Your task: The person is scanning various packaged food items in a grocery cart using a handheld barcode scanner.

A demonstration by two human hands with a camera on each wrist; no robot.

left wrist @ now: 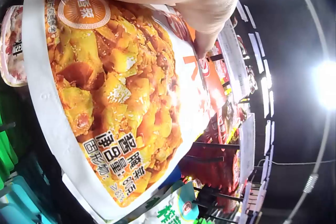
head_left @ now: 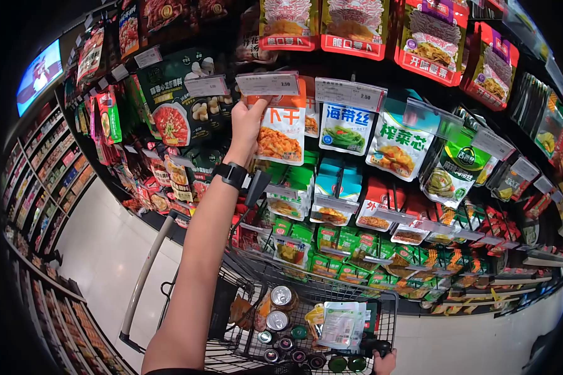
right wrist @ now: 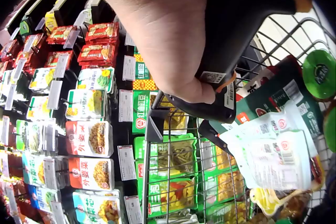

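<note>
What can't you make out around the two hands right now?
Head view: fingertips of the left hand, behind the orange-and-white food packet.
Head view: the packet's top edge, under the white price tag.
Head view: right hand, cut off by the bottom edge.
Right wrist view: black cart handle, partly covered by that hand.
Head view: labels of the silver cans, too small.

We wear a broad black strap (head_left: 233, 174) round our left wrist, with a small black block (head_left: 256, 186) jutting from it and a pale patch between the two. Our left arm (head_left: 194, 269) is bare along all we see of it. Our left hand (head_left: 247, 125) and right hand (head_left: 385, 362) are bare too.
</note>
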